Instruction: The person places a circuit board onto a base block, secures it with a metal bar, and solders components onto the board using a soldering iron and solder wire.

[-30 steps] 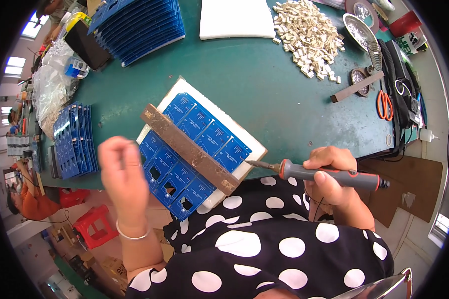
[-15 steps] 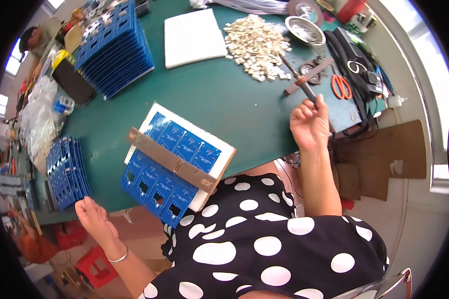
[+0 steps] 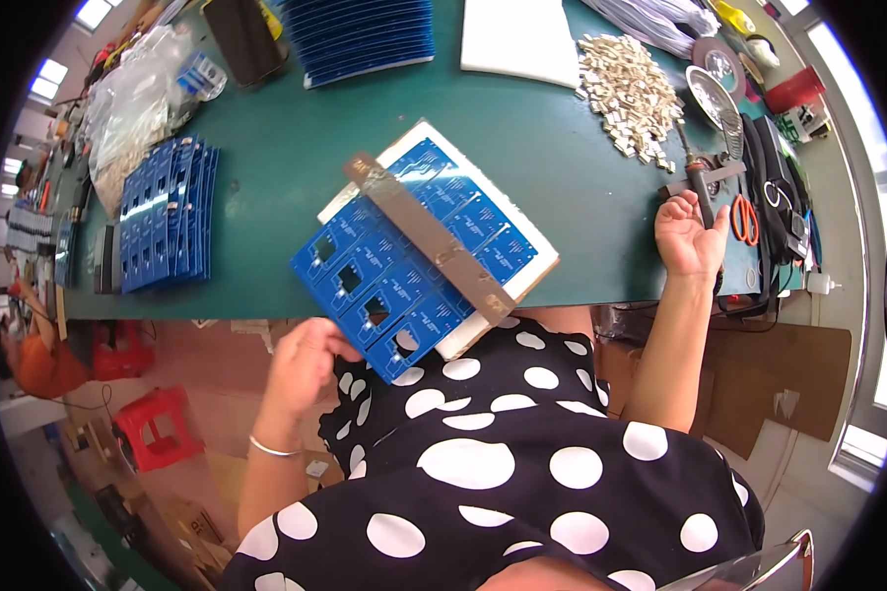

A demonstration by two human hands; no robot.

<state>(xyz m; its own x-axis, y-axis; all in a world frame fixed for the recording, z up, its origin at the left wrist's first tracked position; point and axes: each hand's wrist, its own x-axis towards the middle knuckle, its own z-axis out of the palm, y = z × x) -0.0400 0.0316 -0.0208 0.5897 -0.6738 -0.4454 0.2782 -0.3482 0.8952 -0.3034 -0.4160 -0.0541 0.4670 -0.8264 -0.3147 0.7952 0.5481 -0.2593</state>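
A blue panel of circuit boards [image 3: 389, 281] with square cutouts lies tilted on a white foam-like block [image 3: 537, 258]. A brown strip [image 3: 432, 234] crosses over the panel, and the near end juts past the table edge above my lap. My left hand [image 3: 304, 366] is beside the panel's lower left corner, fingers curled; whether they touch it, or pinch anything small, is hidden. On the right, my right hand [image 3: 690, 241], palm up, grips a dark-handled soldering iron [image 3: 701, 185] whose tip points away from me, beside a flat metal bar [image 3: 724, 171].
Small white connectors [image 3: 629, 98] are heaped at the far right, near a metal dish [image 3: 710, 97] and orange-handled scissors [image 3: 745, 219]. Blue board stacks stand at the left [image 3: 168, 217] and far side [image 3: 360, 44]. A white slab [image 3: 518, 39] lies at the back. A red stool [image 3: 158, 428] stands below left.
My left hand has moved right, from beside the left board stack to the panel's corner. My view has shifted, so the table things sit elsewhere in it. The soldering iron stays in my right hand.
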